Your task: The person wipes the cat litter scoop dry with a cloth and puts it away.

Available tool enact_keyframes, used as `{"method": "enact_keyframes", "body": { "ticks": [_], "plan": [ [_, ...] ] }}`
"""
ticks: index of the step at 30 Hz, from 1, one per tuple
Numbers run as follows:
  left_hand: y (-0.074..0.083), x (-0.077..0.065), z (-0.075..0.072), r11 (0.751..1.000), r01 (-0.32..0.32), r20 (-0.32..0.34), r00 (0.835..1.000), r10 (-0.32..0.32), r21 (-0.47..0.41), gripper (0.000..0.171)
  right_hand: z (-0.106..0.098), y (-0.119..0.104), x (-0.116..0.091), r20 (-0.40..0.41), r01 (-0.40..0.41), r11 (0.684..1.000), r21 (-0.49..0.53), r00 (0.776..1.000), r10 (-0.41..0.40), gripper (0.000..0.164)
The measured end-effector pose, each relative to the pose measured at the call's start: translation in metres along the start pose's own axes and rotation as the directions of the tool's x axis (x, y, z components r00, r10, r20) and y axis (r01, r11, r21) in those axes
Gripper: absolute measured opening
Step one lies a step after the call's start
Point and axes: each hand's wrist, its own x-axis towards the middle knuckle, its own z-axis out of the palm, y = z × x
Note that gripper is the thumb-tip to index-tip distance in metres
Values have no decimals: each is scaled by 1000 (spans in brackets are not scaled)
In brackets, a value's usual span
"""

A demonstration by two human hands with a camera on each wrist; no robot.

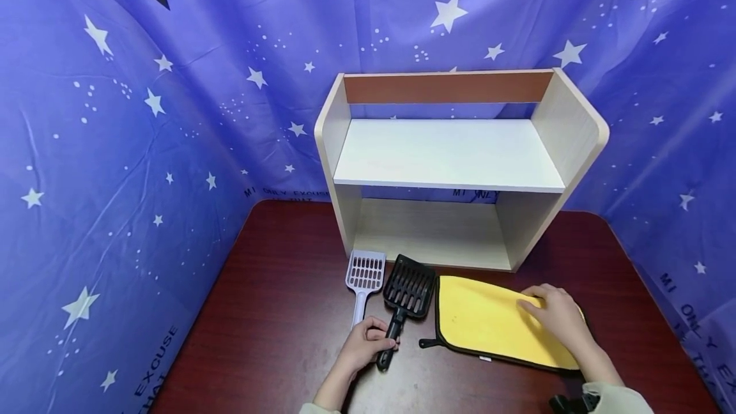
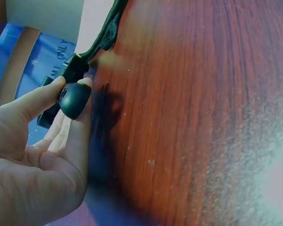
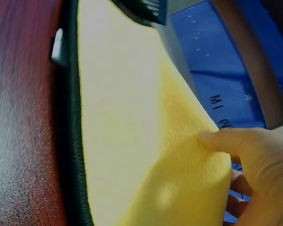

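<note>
My left hand pinches the handle of a black slotted litter scoop between thumb and fingers. The scoop's slotted head points away, toward the shelf; its rounded handle end shows in the left wrist view. Just left of it lies a lavender litter scoop, its lower handle partly hidden behind my left hand. On the right, my right hand pinches the far edge of a yellow cloth with black edging. In the right wrist view, the thumb lies on top of the cloth, with the other fingers behind it.
A pale wooden two-level shelf stands at the back of the dark red table, close behind both scoops and the cloth. Blue star-patterned curtains surround the table. A small black loop sticks out from the cloth's near left corner.
</note>
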Motion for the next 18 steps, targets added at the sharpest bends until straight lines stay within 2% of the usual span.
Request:
{"method": "enact_keyframes", "body": {
  "ticks": [7, 14, 18],
  "plan": [
    [11, -4, -4, 1000, -18, 6, 1000, 17, 8, 30, -10, -8, -8, -67, 42, 993, 114, 997, -34, 8],
    [20, -7, -8, 997, -47, 15, 999, 46, 57, 31, -17, -23, -16, -70, 68, 975, 212, 996, -55, 8],
    [24, -9, -9, 994, -67, 24, 998, 65, 86, 31, -22, -37, -17, -86, 103, 954, 280, 993, -82, 10]
  ]
}}
